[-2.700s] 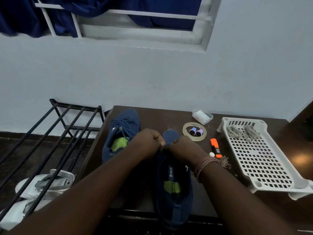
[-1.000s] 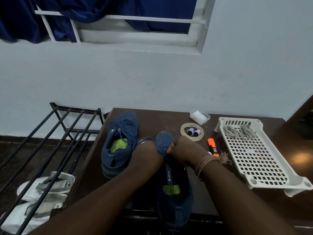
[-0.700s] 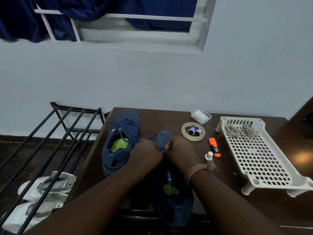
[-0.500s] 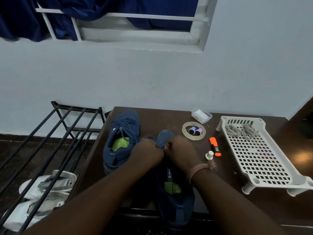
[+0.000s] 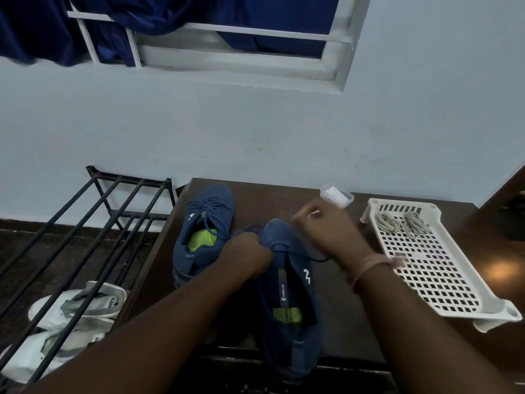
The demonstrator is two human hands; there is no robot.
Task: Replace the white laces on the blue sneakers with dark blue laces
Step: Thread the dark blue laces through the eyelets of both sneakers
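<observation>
Pinched in the curled left hand [image 5: 246, 253] is a dark blue lace [image 5: 298, 253] at the near sneaker [image 5: 289, 297], table centre; whether the blurred right hand [image 5: 326, 231] grips it cannot be told. At 11 o'clock, the far sneaker [image 5: 204, 234] looks relaced. Removed white laces [image 5: 402, 221] lie in the tray [image 5: 431, 280] at 2 o'clock; only lower eyelets appear threaded.

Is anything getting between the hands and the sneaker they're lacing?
Nothing visible. The left hand grips the dark blue lace at the near sneaker; the right hand is raised just beyond its toe.
</observation>
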